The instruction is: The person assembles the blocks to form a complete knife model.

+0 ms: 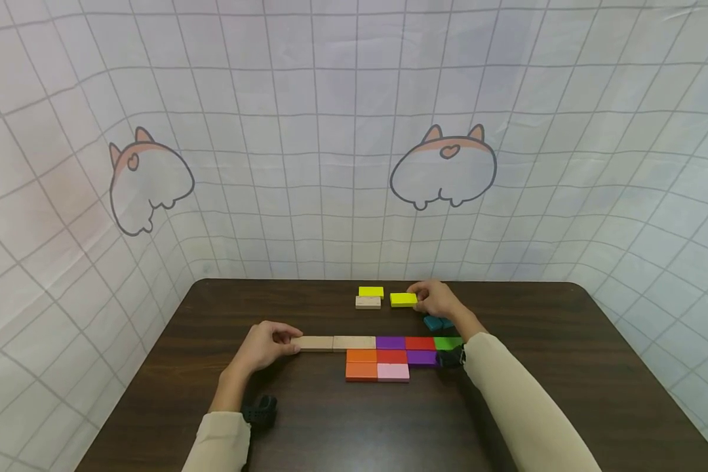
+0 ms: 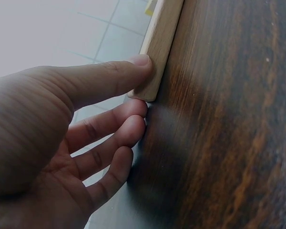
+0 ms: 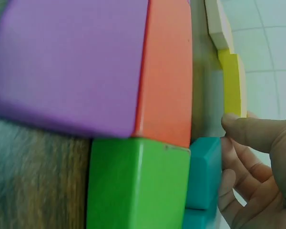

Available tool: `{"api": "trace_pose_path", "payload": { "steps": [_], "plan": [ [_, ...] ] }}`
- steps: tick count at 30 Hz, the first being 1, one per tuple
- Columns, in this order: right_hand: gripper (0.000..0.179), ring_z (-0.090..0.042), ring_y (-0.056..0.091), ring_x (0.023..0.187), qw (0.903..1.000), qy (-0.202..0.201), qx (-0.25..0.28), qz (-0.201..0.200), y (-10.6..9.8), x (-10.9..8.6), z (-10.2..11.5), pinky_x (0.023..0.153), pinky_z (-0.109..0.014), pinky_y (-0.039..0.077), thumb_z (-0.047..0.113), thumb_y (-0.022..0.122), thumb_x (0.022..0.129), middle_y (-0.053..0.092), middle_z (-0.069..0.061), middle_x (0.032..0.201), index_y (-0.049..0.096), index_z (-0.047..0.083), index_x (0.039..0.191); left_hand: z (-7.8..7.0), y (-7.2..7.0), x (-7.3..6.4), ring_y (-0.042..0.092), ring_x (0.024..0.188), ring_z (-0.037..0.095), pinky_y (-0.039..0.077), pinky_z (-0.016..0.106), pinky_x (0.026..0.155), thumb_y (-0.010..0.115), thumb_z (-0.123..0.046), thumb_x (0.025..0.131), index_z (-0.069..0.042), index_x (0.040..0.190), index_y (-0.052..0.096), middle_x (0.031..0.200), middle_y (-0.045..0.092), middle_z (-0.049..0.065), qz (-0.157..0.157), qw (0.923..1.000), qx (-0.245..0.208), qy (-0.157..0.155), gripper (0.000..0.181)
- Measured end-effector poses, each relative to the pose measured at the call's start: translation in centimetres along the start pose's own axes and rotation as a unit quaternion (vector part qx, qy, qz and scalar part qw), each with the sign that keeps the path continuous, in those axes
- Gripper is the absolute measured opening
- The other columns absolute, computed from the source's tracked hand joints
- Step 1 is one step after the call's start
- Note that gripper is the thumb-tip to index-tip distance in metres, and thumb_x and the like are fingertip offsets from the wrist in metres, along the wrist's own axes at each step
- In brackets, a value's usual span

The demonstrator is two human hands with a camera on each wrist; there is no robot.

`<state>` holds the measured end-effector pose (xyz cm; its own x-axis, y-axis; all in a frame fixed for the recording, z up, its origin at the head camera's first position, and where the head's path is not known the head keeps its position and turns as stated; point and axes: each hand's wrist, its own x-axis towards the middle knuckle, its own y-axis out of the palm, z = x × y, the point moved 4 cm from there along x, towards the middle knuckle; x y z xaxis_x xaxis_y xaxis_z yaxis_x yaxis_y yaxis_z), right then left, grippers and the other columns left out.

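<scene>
Left hand (image 1: 265,345) has the left end of a bare wooden block (image 1: 315,344) pinched between thumb and fingers, and that block's the leftmost in the long block row (image 1: 391,343) on the dark wood-grain table (image 1: 324,429). Right hand (image 1: 439,299) is farther back, pinching a yellow block (image 1: 403,300) by its right end. Teal blocks (image 1: 433,323) sit just nearer, purple, red and green ones beyond those.
</scene>
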<state>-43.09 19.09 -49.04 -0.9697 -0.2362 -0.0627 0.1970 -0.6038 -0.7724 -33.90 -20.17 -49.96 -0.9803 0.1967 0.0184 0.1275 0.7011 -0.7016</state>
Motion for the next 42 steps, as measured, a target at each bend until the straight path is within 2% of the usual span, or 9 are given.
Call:
{"api": "trace_pose_path", "payload": {
  "steps": [7,13,16,20,33,37,42],
  "plan": [
    [0.038,-0.021,0.057,0.08,0.9997,-0.02,0.012,0.002,-0.9,-1.5,1.1,0.069,-0.03,0.049,0.008,0.072,0.093,0.067,-0.012,0.099,0.068,0.006,0.13,0.0,-0.2,0.1,0.056,0.073,0.014,0.047,0.031,0.067,0.083,-0.018,0.086,-0.017,0.105,0.081,0.082,0.065,-0.002,0.004,1.0,0.002,0.001,0.019],
    [0.035,-0.019,0.059,0.082,0.998,-0.064,-0.001,-0.005,-1.3,-3.1,1.7,0.075,-0.032,0.052,0.011,0.075,0.093,0.068,-0.007,0.095,0.07,0.008,0.127,0.0,-0.4,0.1,0.056,0.073,0.015,0.047,0.031,0.068,0.083,-0.017,0.086,-0.017,0.105,0.081,0.083,0.066,-0.002,0.003,1.0,0.005,0.001,0.019],
    [0.035,-0.017,0.058,0.079,0.9954,-0.095,-0.004,-0.007,-1.3,-4.5,2.0,0.071,-0.03,0.05,0.011,0.075,0.092,0.067,-0.006,0.093,0.069,0.007,0.127,0.0,-0.5,0.1,0.056,0.073,0.015,0.047,0.031,0.068,0.083,-0.018,0.086,-0.016,0.105,0.081,0.083,0.066,-0.002,0.002,1.0,0.007,0.001,0.019],
    [0.035,-0.016,0.053,0.071,0.993,-0.117,-0.001,-0.012,-1.5,-6.6,2.0,0.06,-0.026,0.044,0.009,0.075,0.091,0.066,-0.006,0.092,0.069,0.005,0.126,-0.1,-0.5,0.1,0.056,0.074,0.015,0.047,0.032,0.068,0.084,-0.018,0.086,-0.016,0.105,0.081,0.083,0.065,-0.002,0.001,1.0,0.008,0.0,0.019],
    [0.032,-0.009,0.053,0.071,0.9913,-0.128,-0.012,-0.026,-1.6,-13.3,0.1,0.062,-0.023,0.046,0.012,0.077,0.091,0.061,0.001,0.091,0.07,0.011,0.121,0.0,-0.3,-0.1,0.056,0.074,0.015,0.047,0.032,0.068,0.083,-0.018,0.087,-0.017,0.105,0.081,0.084,0.065,-0.001,0.004,1.0,0.004,-0.003,0.019],
    [0.031,-0.006,0.053,0.071,0.9911,-0.131,-0.008,-0.023,-1.4,-14.8,-0.4,0.061,-0.024,0.047,0.015,0.078,0.091,0.061,0.002,0.092,0.07,0.012,0.121,0.0,-0.2,0.0,0.056,0.074,0.015,0.047,0.032,0.069,0.083,-0.018,0.087,-0.017,0.106,0.081,0.084,0.066,-0.001,0.004,1.0,0.003,-0.003,0.019],
    [0.033,-0.003,0.051,0.07,0.9894,-0.144,0.002,-0.016,-1.0,-15.9,-0.9,0.061,-0.023,0.047,0.015,0.078,0.09,0.059,0.004,0.088,0.07,0.007,0.121,0.0,-0.1,-0.1,0.056,0.074,0.015,0.047,0.032,0.069,0.083,-0.018,0.086,-0.018,0.105,0.081,0.084,0.066,-0.002,0.003,1.0,0.004,0.0,0.019]
  ]
}}
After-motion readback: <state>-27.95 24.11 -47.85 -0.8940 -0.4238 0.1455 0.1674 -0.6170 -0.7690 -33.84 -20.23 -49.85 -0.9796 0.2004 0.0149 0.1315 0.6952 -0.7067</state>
